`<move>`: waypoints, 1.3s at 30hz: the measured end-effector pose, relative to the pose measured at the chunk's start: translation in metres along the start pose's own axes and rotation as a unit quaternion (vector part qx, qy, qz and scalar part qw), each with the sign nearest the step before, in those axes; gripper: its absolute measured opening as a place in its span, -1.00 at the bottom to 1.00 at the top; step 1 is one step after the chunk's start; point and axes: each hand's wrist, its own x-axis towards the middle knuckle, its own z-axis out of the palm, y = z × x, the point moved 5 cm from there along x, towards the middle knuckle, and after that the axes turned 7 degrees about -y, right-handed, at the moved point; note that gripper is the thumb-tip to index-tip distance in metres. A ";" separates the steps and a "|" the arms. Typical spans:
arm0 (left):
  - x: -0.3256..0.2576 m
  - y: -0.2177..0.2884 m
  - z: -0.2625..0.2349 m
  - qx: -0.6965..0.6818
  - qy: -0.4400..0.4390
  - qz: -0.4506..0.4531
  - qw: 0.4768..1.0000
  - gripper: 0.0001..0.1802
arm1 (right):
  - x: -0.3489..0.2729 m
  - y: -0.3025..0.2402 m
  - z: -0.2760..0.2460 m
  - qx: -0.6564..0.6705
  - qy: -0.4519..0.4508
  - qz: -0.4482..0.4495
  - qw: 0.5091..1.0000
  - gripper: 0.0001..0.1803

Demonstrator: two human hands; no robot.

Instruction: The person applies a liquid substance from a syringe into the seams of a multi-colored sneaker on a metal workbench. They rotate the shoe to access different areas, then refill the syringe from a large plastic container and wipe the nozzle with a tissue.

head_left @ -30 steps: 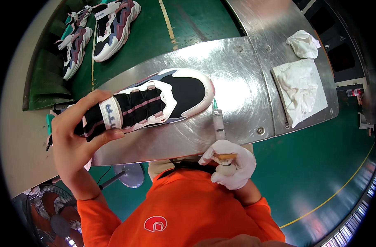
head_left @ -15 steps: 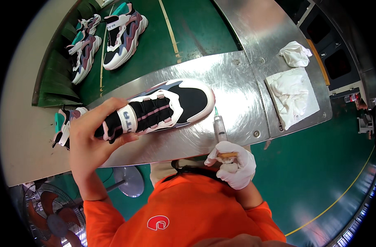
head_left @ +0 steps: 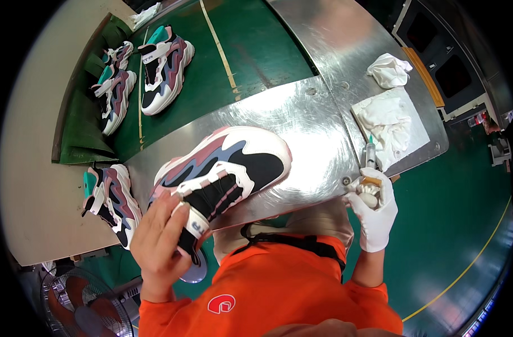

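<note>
My bare left hand grips the heel and tongue end of a chunky sneaker in white, black, pink and grey-blue. The shoe lies tilted on its side over the metal table, toe pointing right. My right hand, in a white glove, holds a syringe upright at the table's near right edge, needle end pointing away from me. The syringe is apart from the shoe.
White cloths and a crumpled rag lie on the table's right side. Two matching sneakers stand on the green belt at the far left. Another sneaker rests at the left. A fan stands below.
The sneaker has rolled from laces-up onto its side, showing more of its pink and grey panel. My right hand with the syringe has moved right, toward the cloths.
</note>
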 end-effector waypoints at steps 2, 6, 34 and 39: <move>-0.008 0.005 0.004 0.012 0.011 0.009 1.000 -0.58 | -0.006 0.001 -0.001 -0.002 -0.005 -0.004 1.000 -0.47; -0.023 0.012 0.012 0.066 0.012 0.038 0.997 -0.67 | -0.017 -0.010 0.005 0.156 -0.044 -0.032 0.986 -0.48; -0.047 0.018 0.030 0.092 -0.009 0.064 0.994 -0.39 | -0.026 -0.026 0.048 0.280 -0.282 0.030 0.917 -0.33; -0.033 0.015 0.026 0.070 0.014 0.050 0.996 -0.66 | -0.022 -0.031 0.042 0.266 -0.255 0.017 0.929 -0.39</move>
